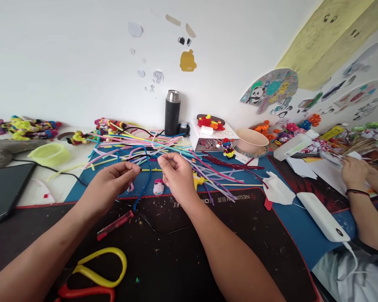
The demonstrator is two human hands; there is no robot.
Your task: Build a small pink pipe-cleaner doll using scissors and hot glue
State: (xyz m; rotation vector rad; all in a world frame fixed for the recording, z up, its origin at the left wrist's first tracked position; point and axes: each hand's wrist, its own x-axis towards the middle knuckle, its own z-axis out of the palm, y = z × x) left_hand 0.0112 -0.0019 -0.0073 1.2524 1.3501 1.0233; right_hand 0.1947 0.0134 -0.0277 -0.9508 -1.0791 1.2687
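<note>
My left hand (pixel 113 182) is closed in a pinch over the mat, a tiny dark bit showing at its fingertips. Across a short gap, my right hand (pixel 178 174) also has thumb and finger pressed together; whatever it may hold is too small to make out. A blue pipe cleaner (pixel 148 178) bends down between the two hands. Below the gap sits a small pink-and-white wound piece (pixel 158 187). Behind my right hand, a yellow glue gun (pixel 198 180) is partly hidden. Many colored pipe cleaners (pixel 138 142) lie in a loose pile beyond both hands.
Scissors (pixel 101 268) with yellow and red handles and a red pen (pixel 115 225) lie on the black mat (pixel 176 260). A black thermos (pixel 172 113) and a white box (pixel 204 140) stand behind. At right, a co-worker's hands (pixel 354 172) work near a white power strip (pixel 323 217).
</note>
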